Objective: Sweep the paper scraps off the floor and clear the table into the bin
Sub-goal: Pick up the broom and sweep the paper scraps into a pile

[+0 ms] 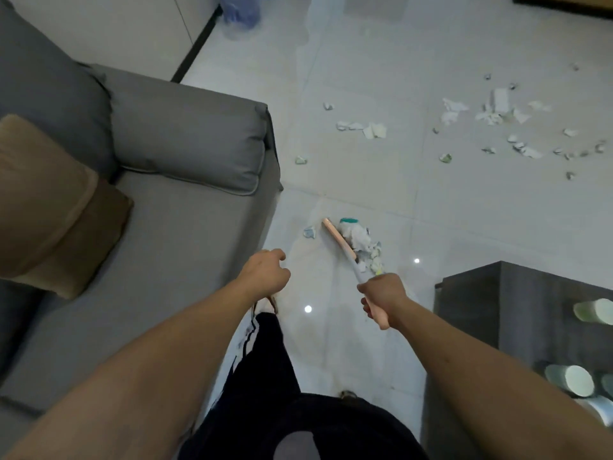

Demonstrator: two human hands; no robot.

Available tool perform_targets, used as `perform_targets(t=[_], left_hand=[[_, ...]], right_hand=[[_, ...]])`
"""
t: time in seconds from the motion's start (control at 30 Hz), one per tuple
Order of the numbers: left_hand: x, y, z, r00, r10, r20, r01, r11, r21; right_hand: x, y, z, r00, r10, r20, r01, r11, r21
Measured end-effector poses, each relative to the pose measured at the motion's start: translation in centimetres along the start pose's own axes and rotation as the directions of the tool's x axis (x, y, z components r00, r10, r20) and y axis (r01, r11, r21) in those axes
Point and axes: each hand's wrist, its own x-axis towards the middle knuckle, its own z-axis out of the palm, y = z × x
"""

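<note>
My right hand (381,295) grips the pink handle of a broom whose pink head (335,237) rests on the white tiled floor ahead of me. A small heap of paper scraps (363,249), with a teal piece on its far side, lies against the right side of the broom head. One loose scrap (309,231) sits just left of the head. More scraps lie scattered farther off, in the middle (361,127) and at the right (491,111). My left hand (265,273) hovers by the sofa edge with curled fingers, and nothing shows in it.
A grey sofa (185,134) with a brown cushion (56,207) fills the left side. A dark grey table (530,303) at the right carries pale green cups (593,310). Something blue and translucent (238,8) stands far back by the wall. My legs are below.
</note>
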Motion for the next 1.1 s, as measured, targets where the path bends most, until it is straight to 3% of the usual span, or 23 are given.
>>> perform_targets(t=[0.23, 0.53, 0.77, 1.1], left_hand=[[9.2, 0.1, -9.9, 0.999, 0.045, 0.013, -0.046, 0.997, 0.06], [15.6, 3.8, -13.3, 0.995, 0.088, 0.055, -0.093, 0.992, 0.085], [20.9, 8.3, -17.0, 0.998, 0.041, 0.054, -0.051, 0.978, 0.2], [26.7, 16.9, -18.9, 0.99, 0.112, 0.091, -0.133, 0.95, 0.281]], right_hand=[[-1.9, -10.4, 3.9, 0.999, 0.038, 0.022, -0.039, 0.997, 0.074], [2.6, -18.1, 4.4, 0.954, 0.157, 0.256, -0.222, 0.943, 0.249], [9.9, -20.7, 0.5, 0.992, 0.098, 0.08, -0.108, 0.986, 0.124], [16.1, -27.4, -3.5, 0.996, 0.039, 0.081, -0.048, 0.993, 0.11]])
